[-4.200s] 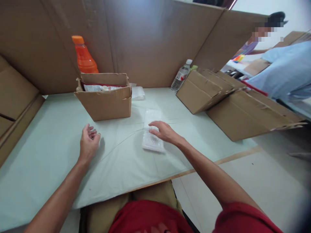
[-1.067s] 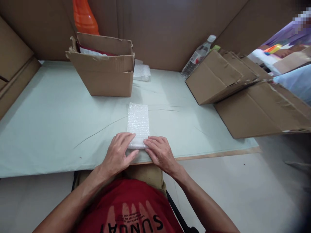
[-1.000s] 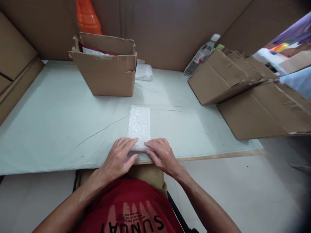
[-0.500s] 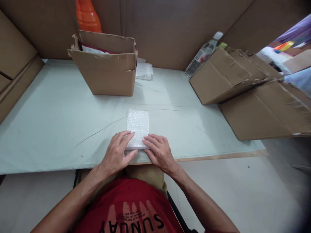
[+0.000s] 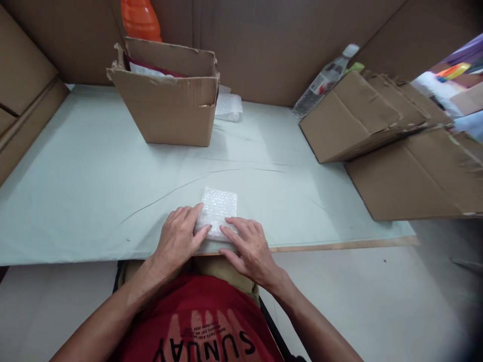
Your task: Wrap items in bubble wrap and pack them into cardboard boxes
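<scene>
Bubble-wrap piece (image 5: 218,212) lies flat near the table's (image 5: 75,191) front edge, a short strip of cloth between it and the drop. Left hand (image 5: 177,240) presses its near left corner, fingers flat and spread. Right hand (image 5: 249,247) presses the near right side the same way. Open cardboard box (image 5: 168,98) stands well behind; flattened cartons (image 5: 377,130) lie far right. Bare table surface to the left.

The bubble wrap sheet (image 5: 219,211) reaching away beyond the fingers has grown much shorter than a second ago, its near end rolled up; the left hand (image 5: 177,241) and right hand (image 5: 247,246) have both crept forward over that roll.
</scene>
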Demonstrator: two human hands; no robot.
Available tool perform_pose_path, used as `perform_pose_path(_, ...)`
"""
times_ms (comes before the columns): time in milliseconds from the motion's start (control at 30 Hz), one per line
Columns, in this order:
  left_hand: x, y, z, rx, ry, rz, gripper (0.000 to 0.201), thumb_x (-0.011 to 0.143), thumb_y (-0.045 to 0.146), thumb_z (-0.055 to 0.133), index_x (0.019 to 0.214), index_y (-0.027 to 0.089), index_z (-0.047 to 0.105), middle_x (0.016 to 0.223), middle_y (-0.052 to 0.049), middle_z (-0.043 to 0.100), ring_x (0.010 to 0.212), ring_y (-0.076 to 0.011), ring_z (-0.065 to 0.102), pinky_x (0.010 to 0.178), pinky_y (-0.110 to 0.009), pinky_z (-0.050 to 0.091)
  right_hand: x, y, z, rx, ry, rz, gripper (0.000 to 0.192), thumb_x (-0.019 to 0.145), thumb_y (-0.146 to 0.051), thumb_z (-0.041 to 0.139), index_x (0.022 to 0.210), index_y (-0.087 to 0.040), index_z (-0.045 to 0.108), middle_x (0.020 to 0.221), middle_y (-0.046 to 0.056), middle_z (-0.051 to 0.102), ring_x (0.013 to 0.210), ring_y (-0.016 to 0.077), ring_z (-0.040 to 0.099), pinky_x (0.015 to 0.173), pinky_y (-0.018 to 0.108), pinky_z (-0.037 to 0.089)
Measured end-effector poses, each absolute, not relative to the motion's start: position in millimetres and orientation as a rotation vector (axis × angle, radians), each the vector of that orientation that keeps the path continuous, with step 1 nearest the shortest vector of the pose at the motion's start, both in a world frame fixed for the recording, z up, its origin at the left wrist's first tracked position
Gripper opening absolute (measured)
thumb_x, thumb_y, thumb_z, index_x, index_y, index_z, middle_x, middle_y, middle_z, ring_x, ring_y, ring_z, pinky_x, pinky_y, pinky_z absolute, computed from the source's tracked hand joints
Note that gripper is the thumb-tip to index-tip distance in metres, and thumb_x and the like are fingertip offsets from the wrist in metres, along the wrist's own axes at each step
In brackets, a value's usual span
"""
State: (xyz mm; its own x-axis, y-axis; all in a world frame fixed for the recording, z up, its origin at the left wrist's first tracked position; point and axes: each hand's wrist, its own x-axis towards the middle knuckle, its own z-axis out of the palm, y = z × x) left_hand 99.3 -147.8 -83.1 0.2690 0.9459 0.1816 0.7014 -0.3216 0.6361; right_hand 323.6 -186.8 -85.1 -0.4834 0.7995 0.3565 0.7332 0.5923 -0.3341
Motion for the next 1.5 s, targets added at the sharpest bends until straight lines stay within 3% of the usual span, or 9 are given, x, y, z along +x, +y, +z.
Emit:
perform_pose_path(233, 101, -177, -75, 0.943, 1.314, 1.052, 0.069, 0.084, 0.042, 0.069, 0.143, 0.018, 0.042, 0.135, -0.017, 0.060, 0.116, -0.0266, 0.064, 0.094, -0.044, 0.056, 316, -169, -93, -1.370, -1.988, 0.391, 0.029, 0.097, -0.028, 0.060, 0.126, -0.022, 0.064, 0.109, 0.009, 0.076, 0.097, 0.0248, 0.067, 0.087, 0.041, 0.053)
perform_pose_path(533, 132, -191, -76, 0.416, 0.881, 1.114, 0.063, 0.072, 0.024, 0.077, 0.130, 0.017, 0.054, 0.117, -0.010, 0.071, 0.112, -0.0265, 0.067, 0.101, -0.043, 0.052, 302, -191, -75, -1.412, -1.782, 0.933, 0.023, 0.096, -0.033, 0.059, 0.114, -0.024, 0.070, 0.102, 0.004, 0.076, 0.090, 0.0205, 0.069, 0.079, 0.033, 0.056)
perform_pose_path(700, 130, -192, -77, 0.338, 0.923, 1.166, 0.057, 0.067, 0.023, 0.082, 0.119, 0.020, 0.060, 0.105, -0.003, 0.074, 0.097, -0.0203, 0.069, 0.091, -0.035, 0.054, 310, -190, -74, -1.418, -1.812, 0.569, 0.034, 0.091, -0.037, 0.067, 0.122, -0.024, 0.065, 0.137, 0.014, 0.061, 0.129, 0.0313, 0.056, 0.108, 0.052, 0.044)
perform_pose_path(800, 127, -193, -72, 0.335, 0.900, 1.167, 0.051, 0.064, 0.024, 0.085, 0.110, 0.020, 0.064, 0.096, -0.001, 0.073, 0.086, -0.0173, 0.068, 0.082, -0.031, 0.055, 317, -181, -80, -1.322, -1.673, 0.861, 0.065, 0.087, -0.053, 0.069, 0.142, -0.024, 0.050, 0.150, 0.018, 0.050, 0.135, 0.0328, 0.052, 0.103, 0.049, 0.049)
perform_pose_path(900, 124, -192, -71, 0.385, 0.865, 1.149, 0.043, 0.063, 0.026, 0.087, 0.099, 0.018, 0.066, 0.085, 0.000, 0.071, 0.077, -0.0140, 0.065, 0.073, -0.027, 0.054, 317, -174, -83, -1.144, -1.554, 1.325, 0.073, 0.083, -0.062, 0.071, 0.140, -0.021, 0.049, 0.128, 0.015, 0.066, 0.111, 0.0276, 0.068, 0.087, 0.038, 0.057)
perform_pose_path(967, 120, -190, -74, 0.463, 0.891, 1.124, 0.039, 0.066, 0.029, 0.087, 0.097, 0.018, 0.065, 0.082, 0.000, 0.069, 0.074, -0.0130, 0.063, 0.070, -0.025, 0.053, 315, -170, -82, -1.127, -1.564, 1.430, 0.058, 0.083, -0.058, 0.073, 0.125, -0.020, 0.060, 0.107, 0.009, 0.073, 0.092, 0.0224, 0.071, 0.078, 0.032, 0.057)
perform_pose_path(1100, 98, -171, -72, 0.880, 1.121, 1.139, 0.043, 0.075, 0.036, 0.080, 0.111, 0.018, 0.064, 0.100, -0.006, 0.071, 0.090, -0.0190, 0.066, 0.082, -0.031, 0.055, 313, -161, -79, -1.272, -1.661, 1.094, 0.024, 0.089, -0.039, 0.068, 0.104, -0.021, 0.069, 0.095, 0.004, 0.074, 0.081, 0.0183, 0.069, 0.073, 0.028, 0.056)
perform_pose_path(1367, 59, -12, 19, 2.364, 1.553, 1.421, 0.044, 0.088, 0.021, 0.058, 0.132, 0.021, 0.056, 0.142, -0.012, 0.058, 0.142, -0.0293, 0.044, 0.119, -0.051, 0.033, 331, -149, -96, -1.383, -1.611, 0.812, 0.022, 0.089, -0.037, 0.065, 0.103, -0.021, 0.071, 0.088, 0.003, 0.075, 0.074, 0.0185, 0.070, 0.068, 0.026, 0.058)
perform_pose_path(1500, 58, 77, 40, 2.528, 1.672, 1.208, 0.053, 0.079, 0.019, 0.061, 0.131, 0.014, 0.057, 0.131, -0.015, 0.065, 0.133, -0.0331, 0.052, 0.116, -0.053, 0.032, 332, -152, -98, -1.364, -1.596, 0.818, 0.021, 0.089, -0.035, 0.064, 0.103, -0.021, 0.072, 0.089, 0.003, 0.076, 0.075, 0.0184, 0.070, 0.070, 0.026, 0.058)
